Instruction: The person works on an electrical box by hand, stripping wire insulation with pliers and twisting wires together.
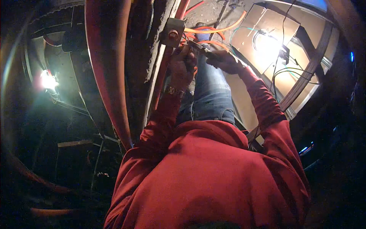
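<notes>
Just below a dark square electrical box (174,33) with a round fitting on its face, my left hand (182,63) is closed in a pinch. Thin wires run close to its fingertips, but what it holds is too dim to make out. My right hand (227,62) grips a pliers-like hand tool (201,48); its metal end reaches left to my left fingertips. Behind both hands, orange flexible tubing (219,30) fans out from beside the box.
A bright work lamp (270,45) shines at the upper right before a brown board (284,24), with dark and green cables (293,71) around it. A wooden beam (305,78) slants there. Left of me rises a curved red post (108,68); another lamp (48,81) glows farther left.
</notes>
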{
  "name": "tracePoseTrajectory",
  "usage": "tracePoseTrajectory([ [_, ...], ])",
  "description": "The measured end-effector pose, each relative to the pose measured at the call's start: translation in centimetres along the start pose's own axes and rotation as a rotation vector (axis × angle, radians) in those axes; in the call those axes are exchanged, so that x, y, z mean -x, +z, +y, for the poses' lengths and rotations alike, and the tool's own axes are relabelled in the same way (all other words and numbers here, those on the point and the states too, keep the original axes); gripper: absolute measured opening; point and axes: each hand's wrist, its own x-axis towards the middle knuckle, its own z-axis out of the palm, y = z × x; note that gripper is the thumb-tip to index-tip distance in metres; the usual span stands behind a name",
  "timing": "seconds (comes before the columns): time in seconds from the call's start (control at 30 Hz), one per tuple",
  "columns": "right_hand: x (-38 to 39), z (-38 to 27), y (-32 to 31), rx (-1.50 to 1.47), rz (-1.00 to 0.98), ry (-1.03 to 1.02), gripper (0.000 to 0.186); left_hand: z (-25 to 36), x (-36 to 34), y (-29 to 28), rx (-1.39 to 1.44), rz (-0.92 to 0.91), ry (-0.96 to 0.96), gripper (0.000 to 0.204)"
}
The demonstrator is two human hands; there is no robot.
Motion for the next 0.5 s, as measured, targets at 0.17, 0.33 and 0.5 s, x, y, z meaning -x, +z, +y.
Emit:
tracePoseTrajectory([
  [0.17,3.4,-2.4,1.2,-0.14,0.076,-0.151,0.028,-1.5,-0.6,-0.9,-0.296,-0.024,0.02,0.017],
  [0.33,3.5,-5.6,-2.5,0.153,0.081,-0.279,0.04,-2.6,-1.5,-0.3,-0.145,0.156,-0.022,0.016],
  [0.5,5.3,-8.7,-5.3,0.397,0.005,-0.244,0.067,-2.2,-1.2,-0.4,0.089,0.036,0.006,0.014],
])
